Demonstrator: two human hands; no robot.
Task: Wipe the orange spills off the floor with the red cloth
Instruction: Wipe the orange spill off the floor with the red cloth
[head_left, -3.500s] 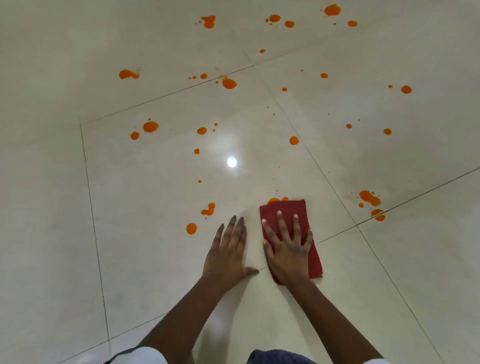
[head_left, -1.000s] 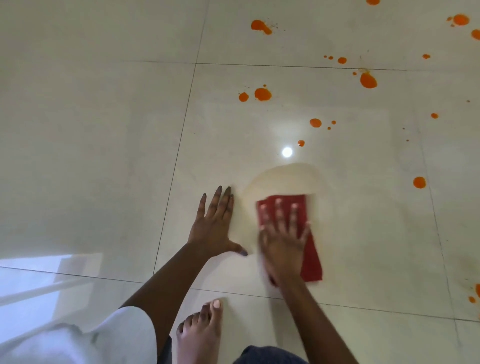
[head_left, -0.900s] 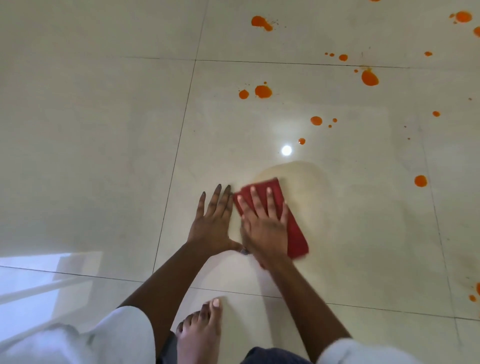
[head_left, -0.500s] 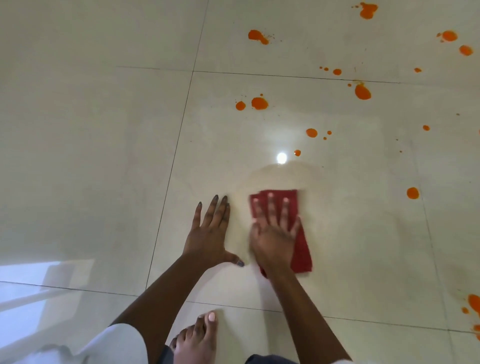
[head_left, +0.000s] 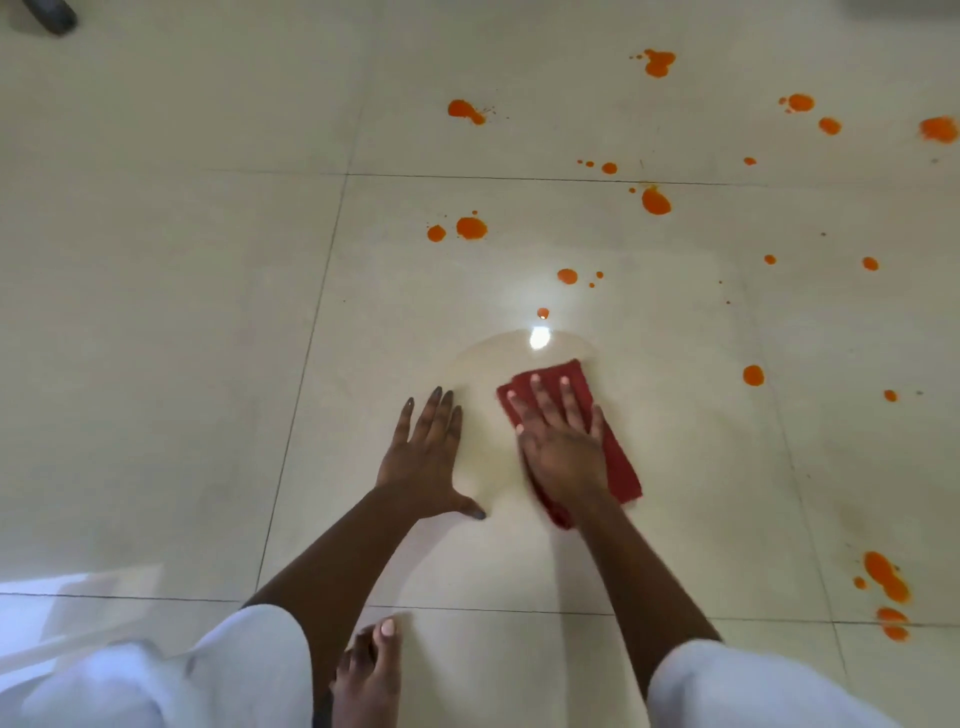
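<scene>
Fingers (head_left: 535, 402) of the right hand (head_left: 563, 449) are extended flat and slightly spread, pressing down on the red cloth (head_left: 615, 462) without curling around it; the hand is somewhat motion-blurred, so the exact contact of the thumb cannot be told. Cloth position: folded into an oblong, lying on the floor (head_left: 156, 312) beneath the right palm, with its far edge visible beyond the fingertips and its right and near edges showing beside the wrist. Left hand (head_left: 423, 457): flat on the floor just beside the cloth, apart from it, fingers straight and together, thumb spread toward the right hand, gripping nothing. A pale, rounded wet smear (head_left: 483, 364) lies on the tile around the far end of the cloth, with a bright light reflection (head_left: 539, 338) at its far edge. Orange spills (head_left: 470, 227) remain on the tiles beyond the cloth: a small drop just past the reflection, a pair farther off to the left, more scattered toward the far right, and a larger group near the right edge at the lower right (head_left: 885, 577). A bare foot (head_left: 371, 670) rests on the floor near the bottom of the view, between white sleeves (head_left: 249, 670). A dark object (head_left: 52, 15) sits at the far left corner; its identity is unclear.
</scene>
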